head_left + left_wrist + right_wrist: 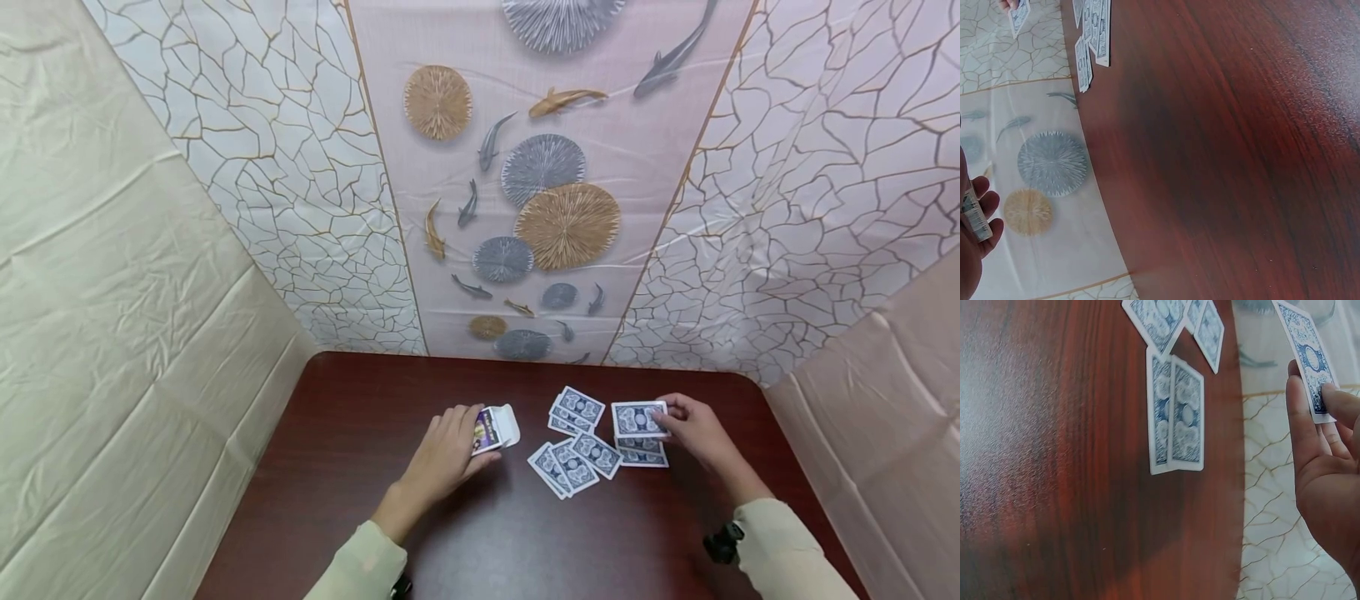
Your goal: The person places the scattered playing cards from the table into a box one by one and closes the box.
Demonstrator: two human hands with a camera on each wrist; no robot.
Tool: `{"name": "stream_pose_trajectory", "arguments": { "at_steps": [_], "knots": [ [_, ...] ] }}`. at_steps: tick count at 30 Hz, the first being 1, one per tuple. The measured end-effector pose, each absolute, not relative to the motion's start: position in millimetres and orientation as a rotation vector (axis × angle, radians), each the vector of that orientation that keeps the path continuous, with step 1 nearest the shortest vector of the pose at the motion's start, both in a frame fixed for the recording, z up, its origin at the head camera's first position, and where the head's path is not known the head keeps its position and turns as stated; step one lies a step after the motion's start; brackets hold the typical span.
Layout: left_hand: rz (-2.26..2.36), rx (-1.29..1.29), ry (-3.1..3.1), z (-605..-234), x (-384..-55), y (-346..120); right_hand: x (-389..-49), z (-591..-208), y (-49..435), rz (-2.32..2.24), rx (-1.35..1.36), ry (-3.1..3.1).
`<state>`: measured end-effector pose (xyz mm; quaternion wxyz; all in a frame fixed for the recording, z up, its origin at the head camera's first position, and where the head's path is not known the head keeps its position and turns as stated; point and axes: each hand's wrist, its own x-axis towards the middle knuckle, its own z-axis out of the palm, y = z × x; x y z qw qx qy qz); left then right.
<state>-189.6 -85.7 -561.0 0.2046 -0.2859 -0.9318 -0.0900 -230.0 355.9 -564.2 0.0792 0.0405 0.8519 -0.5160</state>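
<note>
My left hand (pixel 442 450) grips a small card box (pixel 489 430) with a purple printed front; its white flap stands open toward the right. In the left wrist view only the curled fingers (pixel 990 206) and an end of the box (pixel 975 215) show. Between thumb and fingers, my right hand (pixel 696 429) pinches a blue-backed playing card (pixel 637 419). The right wrist view shows this card (pixel 1310 359) raised above the table, apart from the two overlapping cards (pixel 1185 419) below it. Whether the box holds more cards I cannot tell.
Several face-down cards lie left of the right hand, in an upper group (pixel 579 407) and a lower fan (pixel 573 467). The dark red wooden table (pixel 510 542) meets a patterned cloth backdrop (pixel 525 292) at its far edge. Plain cloth walls (pixel 150 333) stand on both sides.
</note>
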Motion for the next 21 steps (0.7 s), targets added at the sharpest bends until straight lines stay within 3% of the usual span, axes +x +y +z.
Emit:
{"name": "stream_pose_trajectory", "arguments": {
  "at_steps": [21],
  "knots": [
    [-0.258, -0.816, -2.614, -552.6, -193.9, -70.4, -221.0, -514.0, 313.3, -1.597, -0.051, 2.534]
  ]
}}
